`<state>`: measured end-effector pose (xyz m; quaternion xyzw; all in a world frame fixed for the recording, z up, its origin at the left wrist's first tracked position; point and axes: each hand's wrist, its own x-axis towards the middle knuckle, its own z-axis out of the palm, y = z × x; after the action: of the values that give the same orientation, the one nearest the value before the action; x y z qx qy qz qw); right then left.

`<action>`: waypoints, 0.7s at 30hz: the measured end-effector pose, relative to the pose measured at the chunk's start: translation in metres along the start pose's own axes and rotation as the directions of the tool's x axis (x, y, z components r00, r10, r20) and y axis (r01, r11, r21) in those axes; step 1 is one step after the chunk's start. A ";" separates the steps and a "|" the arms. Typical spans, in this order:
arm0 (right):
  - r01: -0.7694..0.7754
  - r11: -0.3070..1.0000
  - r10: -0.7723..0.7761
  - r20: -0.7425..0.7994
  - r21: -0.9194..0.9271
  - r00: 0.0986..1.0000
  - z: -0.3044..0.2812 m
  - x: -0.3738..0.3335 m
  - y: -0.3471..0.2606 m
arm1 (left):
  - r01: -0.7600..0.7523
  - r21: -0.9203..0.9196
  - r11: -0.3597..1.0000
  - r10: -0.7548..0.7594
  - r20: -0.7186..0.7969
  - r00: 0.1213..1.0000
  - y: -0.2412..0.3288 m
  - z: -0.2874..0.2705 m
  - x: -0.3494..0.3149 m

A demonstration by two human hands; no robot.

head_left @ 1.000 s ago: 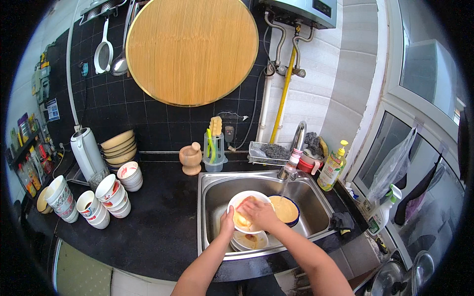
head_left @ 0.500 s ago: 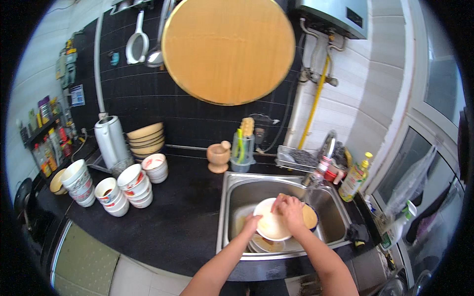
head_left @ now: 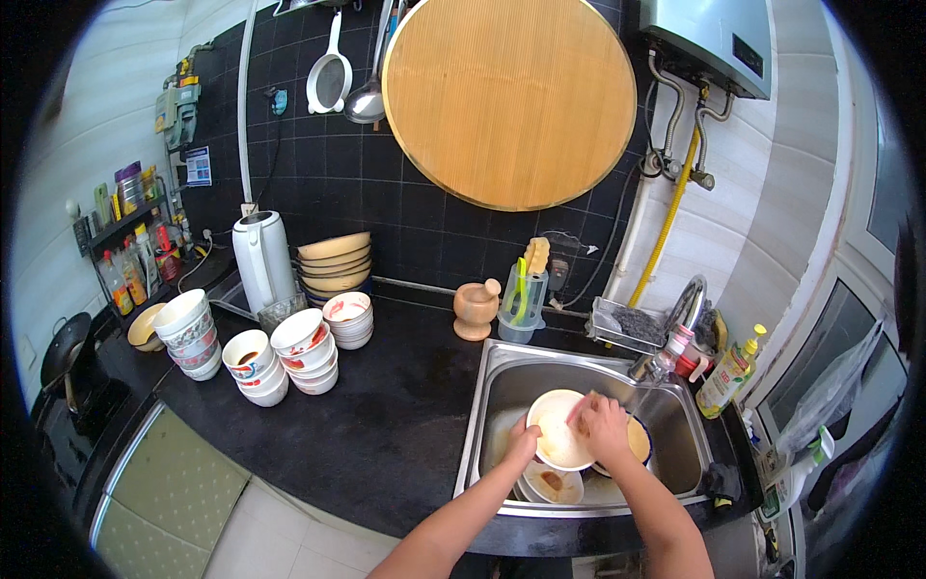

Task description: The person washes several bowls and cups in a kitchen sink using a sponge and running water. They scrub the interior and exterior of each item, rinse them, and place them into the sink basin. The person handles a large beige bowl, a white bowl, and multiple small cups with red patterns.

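Over the sink (head_left: 690, 405), a white bowl (head_left: 555, 446) is tilted so its inside faces me. My left hand (head_left: 522, 444) is closed on its left rim, thumb over the edge. Inside the right part of the bowl, the fingers of my right hand (head_left: 606, 431) are bent and pressed in; something pinkish and tan shows by them, too small to name. Below the bowl lie white dishes (head_left: 555, 487) with a brown stain. A yellowish bowl (head_left: 639, 441) with a dark blue rim sits partly behind my right hand.
Left on the black counter (head_left: 410, 425) stand several stacks of white bowls (head_left: 307, 349), yellowish bowls (head_left: 335, 263) and a white kettle (head_left: 261, 261). Behind the sink are a wooden mortar (head_left: 475, 314), a utensil holder (head_left: 521, 318), the faucet (head_left: 666, 357) and a soap bottle (head_left: 728, 376).
The view has swung left, so everything sits further right in the picture. My left hand still grips the bowl; my right hand's fingers have shifted slightly inside it.
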<state>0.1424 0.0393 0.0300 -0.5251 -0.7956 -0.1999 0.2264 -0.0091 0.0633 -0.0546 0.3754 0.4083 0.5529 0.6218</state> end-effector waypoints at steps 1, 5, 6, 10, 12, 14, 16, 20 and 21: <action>0.023 0.999 -0.024 0.045 0.022 0.999 0.002 -0.008 0.000 | -0.077 0.044 0.996 0.080 -0.061 0.995 -0.001 -0.001 0.002; 0.073 0.987 -0.095 0.155 0.142 0.983 0.015 -0.032 -0.024 | -0.214 0.090 0.973 0.226 -0.157 0.961 -0.030 -0.007 0.025; 0.008 0.973 -0.070 0.262 0.230 0.963 0.016 -0.034 -0.033 | -0.232 0.083 0.969 0.243 -0.171 0.955 -0.026 -0.006 0.023; -0.168 0.816 -0.107 0.431 0.553 0.896 0.020 -0.018 -0.052 | 0.073 -0.184 0.980 -0.098 -0.135 0.986 0.022 0.004 -0.009; -0.117 0.787 -0.189 0.418 0.605 0.889 0.013 -0.007 -0.059 | 0.065 -0.243 0.968 -0.085 -0.076 0.993 -0.001 -0.005 0.008; 0.025 0.926 -0.176 0.372 0.376 0.911 0.026 -0.013 -0.050 | 0.032 -0.131 0.991 -0.038 -0.047 0.998 -0.019 -0.008 0.018; 0.054 0.981 -0.124 0.397 0.184 0.909 0.028 -0.023 -0.038 | 0.027 -0.087 0.996 -0.028 -0.014 1.000 -0.009 0.001 0.010; 0.107 0.991 -0.126 0.319 0.078 0.939 0.016 -0.035 -0.017 | 0.142 -0.051 0.989 -0.148 -0.150 0.977 0.013 0.000 0.003; 0.126 0.985 -0.159 0.338 0.116 0.928 0.012 -0.033 -0.016 | 0.140 -0.094 0.986 -0.152 -0.136 0.979 0.003 -0.006 0.011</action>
<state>0.1370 0.0151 0.0001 -0.4818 -0.8674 -0.0833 0.0920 -0.0148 0.0748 -0.0552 0.2774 0.4549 0.5476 0.6451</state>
